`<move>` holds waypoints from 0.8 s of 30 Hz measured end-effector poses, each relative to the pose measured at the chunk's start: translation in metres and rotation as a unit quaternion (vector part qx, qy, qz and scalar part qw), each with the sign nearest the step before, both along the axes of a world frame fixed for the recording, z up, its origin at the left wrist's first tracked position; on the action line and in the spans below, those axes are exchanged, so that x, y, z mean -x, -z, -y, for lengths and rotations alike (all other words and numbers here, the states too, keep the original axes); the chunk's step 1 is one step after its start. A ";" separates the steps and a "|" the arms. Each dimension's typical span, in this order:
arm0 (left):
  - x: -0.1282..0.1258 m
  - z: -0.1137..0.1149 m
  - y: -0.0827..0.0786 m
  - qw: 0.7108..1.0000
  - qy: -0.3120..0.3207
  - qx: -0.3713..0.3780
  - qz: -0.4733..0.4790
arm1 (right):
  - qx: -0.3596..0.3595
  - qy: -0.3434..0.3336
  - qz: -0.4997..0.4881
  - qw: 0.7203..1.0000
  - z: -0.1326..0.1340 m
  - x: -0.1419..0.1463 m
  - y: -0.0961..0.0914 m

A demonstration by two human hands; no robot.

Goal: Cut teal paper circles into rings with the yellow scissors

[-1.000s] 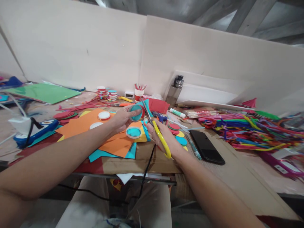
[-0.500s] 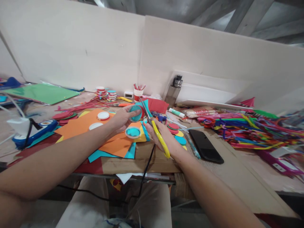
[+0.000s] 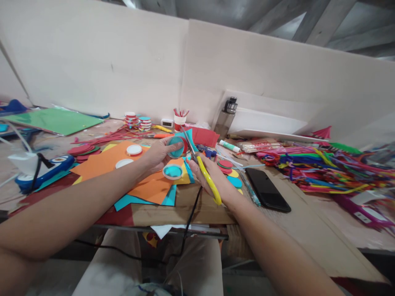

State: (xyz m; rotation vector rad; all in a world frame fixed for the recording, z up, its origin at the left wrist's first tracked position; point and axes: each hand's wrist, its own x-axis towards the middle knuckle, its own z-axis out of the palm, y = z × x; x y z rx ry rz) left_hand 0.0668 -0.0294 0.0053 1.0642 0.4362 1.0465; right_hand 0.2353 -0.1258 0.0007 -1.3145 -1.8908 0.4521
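My left hand (image 3: 157, 156) is closed on a round lid covered with teal paper (image 3: 177, 146), held just above the table. My right hand (image 3: 207, 176) grips yellow-handled scissors (image 3: 204, 170); their blades point up and back, right beside the lid's right edge. Below the lid another teal-topped white lid (image 3: 172, 172) lies on orange paper (image 3: 151, 185) stacked over teal and yellow sheets.
Two white lids (image 3: 134, 150) rest on the orange sheet. A black phone (image 3: 267, 190) lies right of my right hand, paper circles (image 3: 226, 165) between. Pipe cleaners (image 3: 321, 170) pile up at the right. A bottle (image 3: 226, 118), glue stick (image 3: 230, 146) and green sheet (image 3: 55, 120) sit further back.
Nothing clear has changed; both hands hold the lid and scissors in nearly the same place, with only a slight shift of the view.
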 end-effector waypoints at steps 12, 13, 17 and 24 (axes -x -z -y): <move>0.001 -0.002 0.000 1.000 0.010 -0.016 -0.004 | 0.022 -0.016 -0.034 0.999 0.001 0.000 -0.004; 0.001 -0.002 0.000 1.000 0.010 -0.018 -0.004 | 0.023 -0.015 -0.034 0.999 0.001 0.000 -0.004; 0.000 -0.001 0.001 1.000 0.006 -0.016 -0.003 | 0.015 -0.010 -0.034 0.999 0.001 0.001 -0.003; 0.000 0.000 0.001 1.000 0.006 -0.007 0.000 | -0.002 0.001 -0.020 1.000 0.002 0.002 -0.004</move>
